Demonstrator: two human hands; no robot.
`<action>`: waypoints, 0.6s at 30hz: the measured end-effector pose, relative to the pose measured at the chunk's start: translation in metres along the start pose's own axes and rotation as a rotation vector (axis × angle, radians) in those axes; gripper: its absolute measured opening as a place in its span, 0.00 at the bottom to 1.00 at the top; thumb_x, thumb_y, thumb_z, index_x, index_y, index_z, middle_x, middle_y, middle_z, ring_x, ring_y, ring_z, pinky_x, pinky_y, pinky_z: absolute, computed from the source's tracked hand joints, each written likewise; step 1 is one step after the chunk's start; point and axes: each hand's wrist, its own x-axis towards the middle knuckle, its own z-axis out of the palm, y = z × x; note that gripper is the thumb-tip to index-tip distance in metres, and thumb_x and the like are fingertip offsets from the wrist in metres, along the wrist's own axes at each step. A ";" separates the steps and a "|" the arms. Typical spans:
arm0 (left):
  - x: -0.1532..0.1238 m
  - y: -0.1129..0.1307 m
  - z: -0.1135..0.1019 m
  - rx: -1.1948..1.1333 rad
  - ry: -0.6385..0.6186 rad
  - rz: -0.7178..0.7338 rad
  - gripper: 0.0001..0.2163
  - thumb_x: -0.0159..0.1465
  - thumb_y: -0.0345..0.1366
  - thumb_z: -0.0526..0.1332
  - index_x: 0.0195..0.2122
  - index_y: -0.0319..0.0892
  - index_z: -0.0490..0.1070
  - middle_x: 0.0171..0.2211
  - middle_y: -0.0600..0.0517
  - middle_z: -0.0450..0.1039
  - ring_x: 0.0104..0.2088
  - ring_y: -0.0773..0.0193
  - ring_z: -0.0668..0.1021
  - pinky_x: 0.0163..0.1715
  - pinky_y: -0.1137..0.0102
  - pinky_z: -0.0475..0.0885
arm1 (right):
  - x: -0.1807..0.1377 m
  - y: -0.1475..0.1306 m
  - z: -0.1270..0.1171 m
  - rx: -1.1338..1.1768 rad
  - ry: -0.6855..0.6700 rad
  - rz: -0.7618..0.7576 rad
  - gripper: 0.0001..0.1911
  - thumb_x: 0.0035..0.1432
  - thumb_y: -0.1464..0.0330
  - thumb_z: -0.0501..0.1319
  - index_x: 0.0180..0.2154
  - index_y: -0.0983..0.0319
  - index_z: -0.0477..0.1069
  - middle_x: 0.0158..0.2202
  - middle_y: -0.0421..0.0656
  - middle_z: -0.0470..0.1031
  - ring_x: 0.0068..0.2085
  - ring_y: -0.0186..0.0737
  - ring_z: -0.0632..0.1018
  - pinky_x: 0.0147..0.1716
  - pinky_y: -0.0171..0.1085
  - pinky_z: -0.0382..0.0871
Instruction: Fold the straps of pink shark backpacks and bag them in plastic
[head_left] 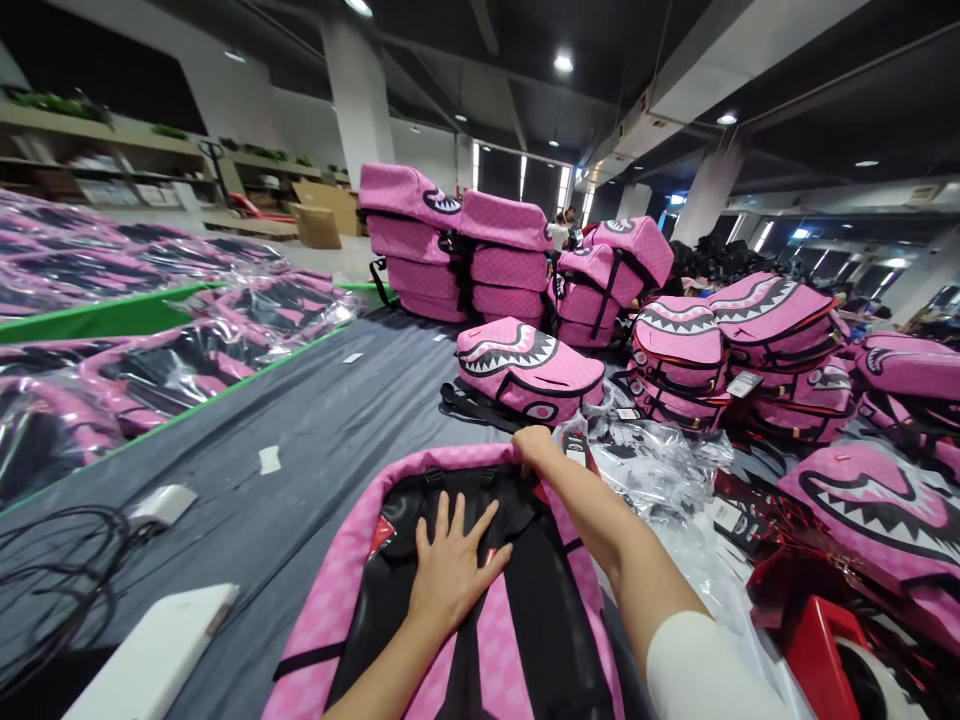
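A big pink cloth backpack with a black back panel (341, 600) lies face down on the grey tabletop (330, 430), right in front of the person. The left hand (450, 565) lies flat on the black part, its grip spread wide with the fingers apart. The right hand (534, 445) is at the top edge of the bag, its grip pressed together around that edge. This bag has no wrap on it. To the left lie many pink bags in shiny clear plastic (150, 375), so a lot looks done. Ahead stand piles of bare pink bags with shark mouths (679, 350), so I think plenty is left. Crinkly empty plastic bags (660, 465) lie just beside the right arm.
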 end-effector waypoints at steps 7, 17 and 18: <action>-0.008 -0.003 0.012 -0.033 0.086 -0.013 0.31 0.66 0.57 0.59 0.69 0.57 0.60 0.72 0.37 0.57 0.73 0.33 0.52 0.67 0.36 0.53 | -0.015 0.002 0.000 0.031 0.085 -0.038 0.15 0.54 0.58 0.76 0.40 0.58 0.82 0.47 0.50 0.84 0.52 0.53 0.82 0.47 0.40 0.74; 0.022 -0.010 0.008 -0.108 0.181 0.019 0.24 0.69 0.44 0.58 0.66 0.48 0.68 0.69 0.34 0.62 0.72 0.27 0.53 0.64 0.33 0.54 | -0.074 -0.016 0.025 0.188 0.291 0.126 0.23 0.70 0.60 0.60 0.61 0.63 0.67 0.60 0.59 0.72 0.60 0.52 0.74 0.57 0.52 0.68; 0.020 -0.009 0.007 -0.128 0.183 0.026 0.24 0.69 0.43 0.56 0.66 0.46 0.68 0.69 0.34 0.62 0.73 0.28 0.52 0.65 0.33 0.53 | -0.102 -0.026 0.030 0.201 0.336 0.063 0.22 0.72 0.60 0.58 0.62 0.62 0.66 0.63 0.58 0.69 0.62 0.51 0.72 0.60 0.52 0.66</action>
